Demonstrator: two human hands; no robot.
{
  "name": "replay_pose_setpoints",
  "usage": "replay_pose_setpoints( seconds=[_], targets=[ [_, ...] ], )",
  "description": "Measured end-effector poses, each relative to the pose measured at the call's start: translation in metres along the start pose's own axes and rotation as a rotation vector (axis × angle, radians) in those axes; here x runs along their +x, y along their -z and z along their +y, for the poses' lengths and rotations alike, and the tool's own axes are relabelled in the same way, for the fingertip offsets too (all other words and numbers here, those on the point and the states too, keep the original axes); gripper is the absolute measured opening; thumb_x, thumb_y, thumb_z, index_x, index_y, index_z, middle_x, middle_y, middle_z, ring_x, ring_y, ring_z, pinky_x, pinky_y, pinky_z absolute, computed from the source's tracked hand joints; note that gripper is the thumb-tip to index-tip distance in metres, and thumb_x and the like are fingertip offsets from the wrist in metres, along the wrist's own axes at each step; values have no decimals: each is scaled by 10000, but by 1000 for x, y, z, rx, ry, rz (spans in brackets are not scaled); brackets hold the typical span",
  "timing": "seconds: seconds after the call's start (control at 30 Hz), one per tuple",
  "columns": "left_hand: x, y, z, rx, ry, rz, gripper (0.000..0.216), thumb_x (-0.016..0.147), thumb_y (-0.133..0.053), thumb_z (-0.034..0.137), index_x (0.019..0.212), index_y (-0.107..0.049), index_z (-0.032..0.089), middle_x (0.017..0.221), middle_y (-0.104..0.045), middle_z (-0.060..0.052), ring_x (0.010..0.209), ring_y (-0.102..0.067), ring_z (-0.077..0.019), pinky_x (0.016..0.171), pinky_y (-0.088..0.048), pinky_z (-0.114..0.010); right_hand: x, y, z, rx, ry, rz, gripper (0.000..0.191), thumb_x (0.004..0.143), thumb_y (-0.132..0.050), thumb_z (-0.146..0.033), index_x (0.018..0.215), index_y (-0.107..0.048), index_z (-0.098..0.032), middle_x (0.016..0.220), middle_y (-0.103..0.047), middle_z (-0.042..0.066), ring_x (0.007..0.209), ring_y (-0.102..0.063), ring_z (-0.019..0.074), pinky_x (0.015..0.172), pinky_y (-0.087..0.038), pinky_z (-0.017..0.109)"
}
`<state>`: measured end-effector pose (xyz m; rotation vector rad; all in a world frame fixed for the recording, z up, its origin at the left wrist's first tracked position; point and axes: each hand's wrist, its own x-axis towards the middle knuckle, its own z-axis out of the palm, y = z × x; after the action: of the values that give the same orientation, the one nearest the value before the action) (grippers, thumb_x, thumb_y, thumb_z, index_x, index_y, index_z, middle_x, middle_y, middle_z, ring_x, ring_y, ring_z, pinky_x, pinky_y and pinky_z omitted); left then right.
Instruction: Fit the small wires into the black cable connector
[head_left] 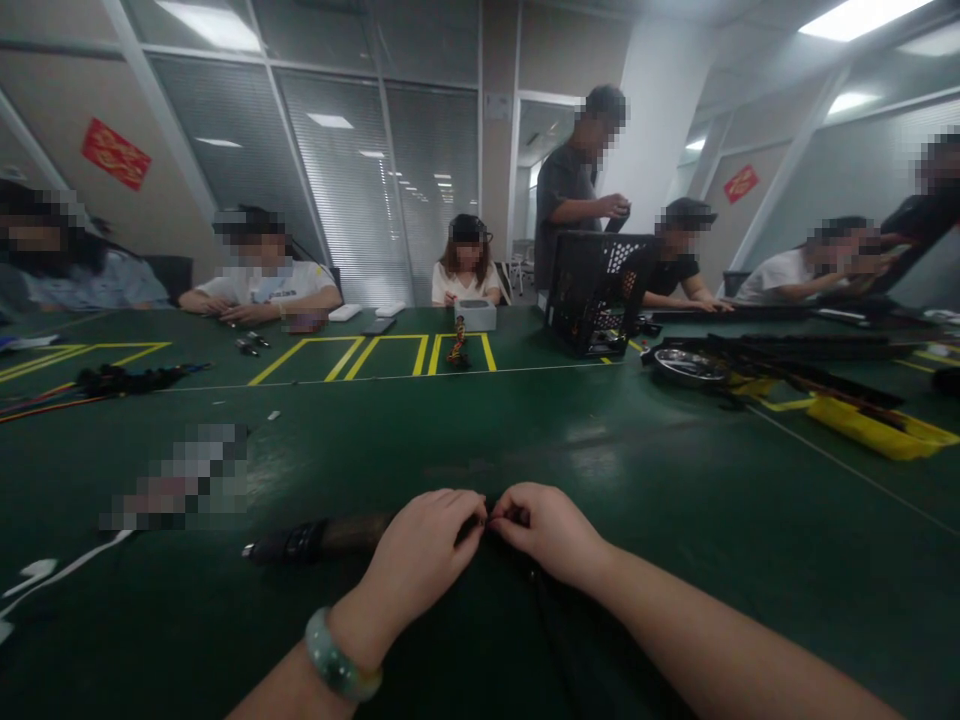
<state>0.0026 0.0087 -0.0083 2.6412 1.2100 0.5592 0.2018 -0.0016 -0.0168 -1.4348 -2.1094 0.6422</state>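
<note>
Lower centre of the frame: the person's left hand [420,560], with a pale green stone bangle [339,655] on its wrist, and right hand [547,535] meet above a dark green table mat [675,520] marked with yellow lines. The curled fingertips [480,508] of both hands are drawn together, pinching a small dark wire end [491,520] with a reddish tip; its exact form is too small to tell. A long black cable bundle [570,630] lies below the hands and runs toward the bottom edge of the frame. Just left of the left hand lies a thick black-and-brown cylindrical sleeve [322,540]. Lower left: a pixelated object [180,480], too blurred to identify, and a thin white cable [67,570]. Right of centre: a black slotted plastic crate [596,295], a round metal-rimmed part [690,365] and a yellow plastic tray [877,430]. Middle left: a bundle of dark wires [127,380]. Along the far side of the table sit several co-workers [259,270], while one standing co-worker [577,180] is at the upper centre.
</note>
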Motion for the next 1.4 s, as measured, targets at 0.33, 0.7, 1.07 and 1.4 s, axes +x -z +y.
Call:
replay_pose_setpoints(
  seconds=[0.33, 0.7, 1.07, 1.4],
  targets=[
    [0, -2, -1, 2, 9, 7, 102, 852, -540, 221, 932, -597, 249, 992, -633, 3, 928, -587, -193, 842, -441, -348, 0, 1, -1, -12, 38, 3, 88, 822, -655, -265, 872, -719, -231, 838, -681, -6, 765, -596, 138, 644, -413, 212],
    [-1, 2, 3, -12, 13, 23, 79, 850, -537, 209, 905, -586, 237, 948, -633, -4, 897, -578, -198, 818, -432, -352, -2, -1, 1, 71, -65, -43, 130, 833, -636, -331, 892, -719, -251, 817, -715, -22, 713, -634, 135, 608, -410, 214],
    [-1, 1, 3, 25, 69, 21, 127, 866, -541, 242, 991, -566, 242, 916, -627, -5, 847, -591, -192, 746, -443, -326, -1, 1, -4, 101, -54, -37, 107, 846, -612, -272, 835, -707, -222, 794, -690, -21, 718, -609, 133, 613, -405, 213],
    [-3, 0, 0, -13, -36, 56, 95, 857, -583, 210, 942, -612, 242, 1196, -603, 11, 1117, -537, -196, 1017, -369, -409, -1, 3, -4, 74, -34, -39, 114, 838, -602, -252, 842, -710, -215, 800, -693, -14, 717, -599, 139, 631, -407, 226]
  ],
)
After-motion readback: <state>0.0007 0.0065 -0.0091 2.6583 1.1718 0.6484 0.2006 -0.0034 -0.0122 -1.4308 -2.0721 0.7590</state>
